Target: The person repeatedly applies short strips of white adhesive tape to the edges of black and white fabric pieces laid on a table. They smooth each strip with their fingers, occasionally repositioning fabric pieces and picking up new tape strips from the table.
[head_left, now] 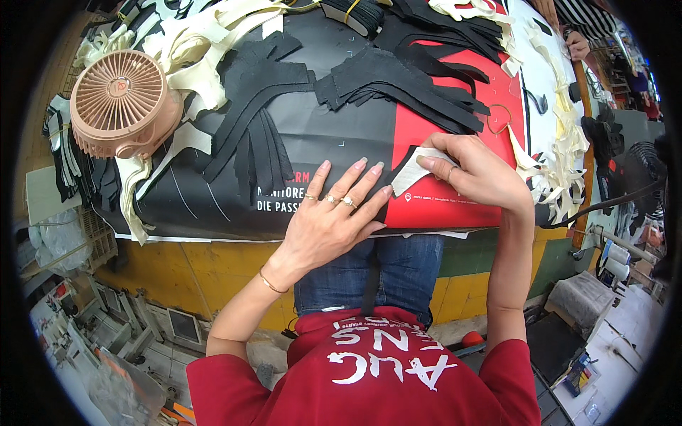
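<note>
My left hand [328, 213] lies flat with its fingers stretched out on the black and red printed sheet, its fingertips next to a small cut fabric piece [410, 172]. That piece has a cream face and a black edge, and part of it is hidden by my hands. Between thumb and fingers, my right hand [472, 170] pinches its upper right corner. Just beyond my hands lie stacks of black cut fabric strips [249, 106], with another black stack [405, 85] to the right of them.
A pink desk fan [121, 99] stands at the left on cream fabric pieces [202, 82]. More cream strips [565, 135] hang along the table's right side. A banded black bundle [353, 15] sits at the far edge. Another person's hand [577, 45] shows at the far right.
</note>
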Available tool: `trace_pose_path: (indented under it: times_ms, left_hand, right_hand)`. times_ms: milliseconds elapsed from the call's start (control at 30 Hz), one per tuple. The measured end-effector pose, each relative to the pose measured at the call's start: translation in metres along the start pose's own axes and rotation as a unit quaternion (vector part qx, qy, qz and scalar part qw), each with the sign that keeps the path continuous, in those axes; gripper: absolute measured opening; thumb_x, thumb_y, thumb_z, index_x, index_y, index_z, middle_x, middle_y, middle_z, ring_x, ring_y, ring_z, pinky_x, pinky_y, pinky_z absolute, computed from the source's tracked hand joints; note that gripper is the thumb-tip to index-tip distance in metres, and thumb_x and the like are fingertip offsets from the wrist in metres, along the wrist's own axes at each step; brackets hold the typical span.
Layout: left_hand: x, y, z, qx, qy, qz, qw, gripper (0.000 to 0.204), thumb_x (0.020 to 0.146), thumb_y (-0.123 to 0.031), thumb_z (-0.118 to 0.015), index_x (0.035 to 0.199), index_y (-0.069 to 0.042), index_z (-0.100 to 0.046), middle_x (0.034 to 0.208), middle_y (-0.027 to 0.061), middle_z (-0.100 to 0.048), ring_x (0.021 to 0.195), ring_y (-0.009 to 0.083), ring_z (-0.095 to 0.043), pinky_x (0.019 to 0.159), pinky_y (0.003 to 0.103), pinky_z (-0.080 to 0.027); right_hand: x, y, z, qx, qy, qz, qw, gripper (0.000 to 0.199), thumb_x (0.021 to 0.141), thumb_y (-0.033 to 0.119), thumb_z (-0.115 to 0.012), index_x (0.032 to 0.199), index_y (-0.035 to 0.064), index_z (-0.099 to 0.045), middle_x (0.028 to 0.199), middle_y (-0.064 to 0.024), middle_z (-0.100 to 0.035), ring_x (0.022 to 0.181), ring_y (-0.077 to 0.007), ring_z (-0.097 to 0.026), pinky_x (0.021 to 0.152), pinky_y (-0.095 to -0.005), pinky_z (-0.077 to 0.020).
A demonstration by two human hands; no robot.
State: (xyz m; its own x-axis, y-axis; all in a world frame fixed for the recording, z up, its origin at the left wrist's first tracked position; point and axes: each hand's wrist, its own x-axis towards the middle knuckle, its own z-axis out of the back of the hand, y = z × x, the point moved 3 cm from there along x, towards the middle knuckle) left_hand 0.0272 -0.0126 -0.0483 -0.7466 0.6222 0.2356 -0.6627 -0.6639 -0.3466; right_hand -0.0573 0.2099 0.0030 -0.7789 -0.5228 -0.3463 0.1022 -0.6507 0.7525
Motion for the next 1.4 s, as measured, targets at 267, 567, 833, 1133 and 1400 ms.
trace_pose_path:
  times_ms: [267,567,833,1133,1400]
  left_hand:
    - [0.000,0.001,0.000,-0.014,-0.003,0.009,1.000,0.059,0.083,-0.037,-0.075,0.137,-0.020,-0.058,0.148,0.0058,-0.051,0.139,0.0250,-0.047,0.119,0.053,-0.025]
    - [0.004,-0.004,0.003,0.000,-0.001,0.010,1.000,0.058,0.085,-0.036,-0.072,0.140,-0.023,-0.057,0.147,0.0066,-0.051,0.137,0.0247,-0.047,0.117,0.053,-0.027]
    - [0.006,-0.004,0.006,0.011,0.018,0.008,1.000,0.056,0.087,-0.038,-0.070,0.139,-0.019,-0.057,0.148,0.0067,-0.049,0.138,0.0239,-0.045,0.116,0.054,-0.028]
    - [0.007,-0.003,0.006,-0.008,0.021,0.009,1.000,0.056,0.085,-0.033,-0.072,0.137,-0.020,-0.059,0.147,0.0089,-0.051,0.136,0.0276,-0.047,0.117,0.053,-0.025]
    - [0.011,-0.007,0.013,-0.017,0.040,0.013,0.999,0.058,0.085,-0.033,-0.073,0.138,-0.016,-0.057,0.149,0.0108,-0.048,0.139,0.0278,-0.044,0.117,0.053,-0.024]
  right_hand:
    - [-0.001,0.000,-0.003,-0.009,-0.024,-0.009,1.000,0.030,0.100,0.022,-0.059,0.101,-0.0071,-0.062,0.076,-0.0181,-0.062,0.066,-0.0238,-0.058,0.065,-0.0362,-0.0460]
    - [-0.001,-0.002,-0.004,-0.041,-0.024,-0.023,0.999,0.032,0.099,0.024,-0.059,0.106,-0.0074,-0.064,0.089,-0.0231,-0.067,0.082,-0.0356,-0.064,0.075,-0.0406,-0.0487]
    - [-0.004,-0.001,-0.008,-0.001,-0.075,-0.044,0.996,0.029,0.095,0.021,-0.067,0.100,-0.0070,-0.065,0.080,-0.0154,-0.068,0.074,-0.0216,-0.066,0.069,-0.0344,-0.0502]
    - [-0.005,-0.003,-0.009,0.086,-0.115,-0.117,0.983,0.028,0.087,0.014,-0.077,0.098,-0.0032,-0.058,0.066,-0.0041,-0.062,0.056,-0.0062,-0.058,0.052,-0.0249,-0.0449]
    - [-0.005,-0.002,-0.007,0.089,-0.123,-0.124,0.981,0.045,0.083,0.018,-0.080,0.108,0.0016,-0.047,0.065,-0.0124,-0.061,0.059,-0.0222,-0.064,0.061,-0.0371,-0.0472]
